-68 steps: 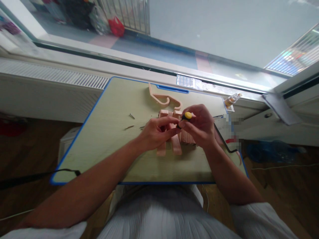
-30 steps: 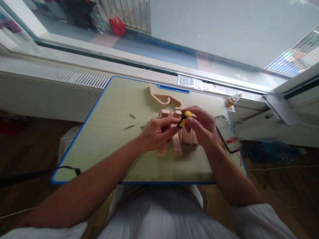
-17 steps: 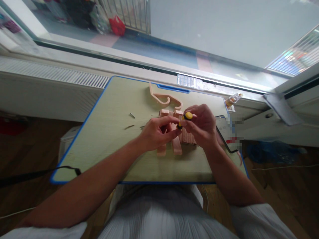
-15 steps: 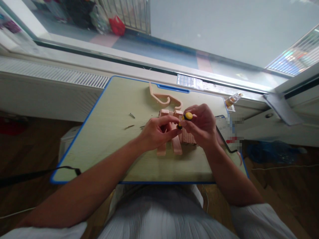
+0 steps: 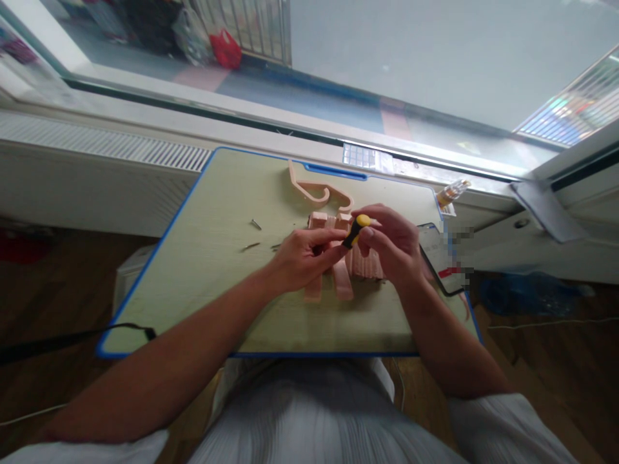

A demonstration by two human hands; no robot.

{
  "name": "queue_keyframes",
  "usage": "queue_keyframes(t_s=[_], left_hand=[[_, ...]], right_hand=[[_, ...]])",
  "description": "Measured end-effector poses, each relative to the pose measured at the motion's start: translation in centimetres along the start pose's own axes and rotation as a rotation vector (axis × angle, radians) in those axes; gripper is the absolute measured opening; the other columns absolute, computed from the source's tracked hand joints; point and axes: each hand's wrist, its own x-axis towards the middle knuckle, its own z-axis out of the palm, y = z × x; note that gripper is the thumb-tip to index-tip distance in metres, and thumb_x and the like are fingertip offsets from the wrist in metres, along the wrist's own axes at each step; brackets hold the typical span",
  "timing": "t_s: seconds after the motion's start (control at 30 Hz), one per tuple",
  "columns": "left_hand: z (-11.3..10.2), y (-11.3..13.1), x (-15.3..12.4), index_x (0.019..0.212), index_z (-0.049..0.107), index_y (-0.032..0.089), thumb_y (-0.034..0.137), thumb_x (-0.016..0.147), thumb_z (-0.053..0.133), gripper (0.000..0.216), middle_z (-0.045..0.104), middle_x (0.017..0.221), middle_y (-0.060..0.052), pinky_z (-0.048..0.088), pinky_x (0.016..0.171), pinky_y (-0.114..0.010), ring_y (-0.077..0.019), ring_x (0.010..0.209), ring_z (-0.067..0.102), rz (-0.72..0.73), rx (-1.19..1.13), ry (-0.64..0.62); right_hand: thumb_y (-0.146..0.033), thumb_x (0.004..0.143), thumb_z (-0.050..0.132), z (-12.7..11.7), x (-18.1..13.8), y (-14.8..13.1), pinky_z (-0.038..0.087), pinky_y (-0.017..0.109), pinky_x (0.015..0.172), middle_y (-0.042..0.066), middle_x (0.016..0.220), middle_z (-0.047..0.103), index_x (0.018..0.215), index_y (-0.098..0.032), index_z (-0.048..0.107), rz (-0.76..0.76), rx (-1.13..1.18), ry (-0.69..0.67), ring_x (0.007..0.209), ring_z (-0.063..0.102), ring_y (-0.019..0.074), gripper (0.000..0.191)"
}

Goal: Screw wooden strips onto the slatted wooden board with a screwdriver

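A small black-and-yellow screwdriver is tilted between my two hands, its yellow end up toward the right; its shaft is hidden. My left hand pinches the lower, black end between thumb and fingertips. My right hand is closed around the yellow end, thumb against its side and fingers behind it. Under both hands lie pale wooden pieces: a flat strip points toward me, and a ribbed block sits on the right. Beyond them rests a curved wooden piece with hooked ends.
A screw and another thin metal piece lie on the blue-edged table left of my hands. A phone is at the right edge. A bottle stands behind it. A black strap crosses the front left corner.
More of the screwdriver's handle now shows between my hands. My right fingers and thumb have shifted on it, while my left hand has stayed nearly in place.
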Motion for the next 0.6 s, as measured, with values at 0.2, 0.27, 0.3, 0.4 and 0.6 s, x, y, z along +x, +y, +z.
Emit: queue_keyframes(t_s=[0.2, 0.27, 0.3, 0.4, 0.6], left_hand=[[0.12, 0.12, -0.16, 0.129, 0.083, 0.015, 0.046, 0.097, 0.080, 0.045, 0.056, 0.067, 0.004, 0.034, 0.054, -0.021, -0.0082, 0.058, 0.044, -0.004, -0.021, 0.035], [0.36, 0.06, -0.12, 0.125, 0.082, 0.015, 0.046, 0.092, 0.085, 0.045, 0.058, 0.067, 0.005, 0.034, 0.052, -0.021, -0.0079, 0.056, 0.045, -0.006, -0.075, 0.050], [0.47, 0.00, -0.08, 0.122, 0.082, 0.015, 0.046, 0.090, 0.087, 0.045, 0.058, 0.066, 0.005, 0.034, 0.052, -0.021, -0.0077, 0.056, 0.045, -0.007, -0.104, 0.061], [0.68, -0.12, 0.05, 0.116, 0.083, 0.016, 0.047, 0.089, 0.090, 0.042, 0.056, 0.065, 0.005, 0.032, 0.050, -0.021, -0.0075, 0.055, 0.044, -0.016, -0.164, 0.078], [0.47, 0.02, 0.04, 0.124, 0.086, 0.017, 0.043, 0.092, 0.087, 0.041, 0.052, 0.065, 0.005, 0.030, 0.052, -0.021, -0.0075, 0.058, 0.040, -0.020, -0.107, 0.063]], right_hand=[[-0.030, 0.088, 0.093, 0.30, -0.25, 0.38, 0.055, 0.023, 0.059, 0.000, 0.102, 0.073, 0.109, -0.027, 0.077, -0.015, 0.027, 0.018, 0.071, 0.065, 0.0093, 0.026], [-0.027, 0.088, 0.093, 0.37, -0.29, 0.52, 0.055, 0.023, 0.058, -0.001, 0.101, 0.071, 0.108, -0.028, 0.074, -0.029, 0.046, 0.018, 0.071, 0.065, 0.0088, 0.028], [-0.027, 0.087, 0.094, 0.38, -0.29, 0.58, 0.054, 0.022, 0.058, -0.002, 0.102, 0.071, 0.107, -0.028, 0.073, -0.035, 0.052, 0.020, 0.071, 0.065, 0.0088, 0.029], [-0.028, 0.083, 0.097, 0.31, -0.26, 0.61, 0.054, 0.023, 0.058, -0.002, 0.102, 0.071, 0.105, -0.028, 0.071, -0.030, 0.043, 0.030, 0.071, 0.065, 0.0091, 0.034], [-0.041, 0.092, 0.089, -0.19, -0.08, 0.23, 0.051, 0.025, 0.054, 0.002, 0.105, 0.076, 0.119, -0.028, 0.081, 0.023, 0.015, -0.001, 0.070, 0.064, 0.0115, 0.031]])
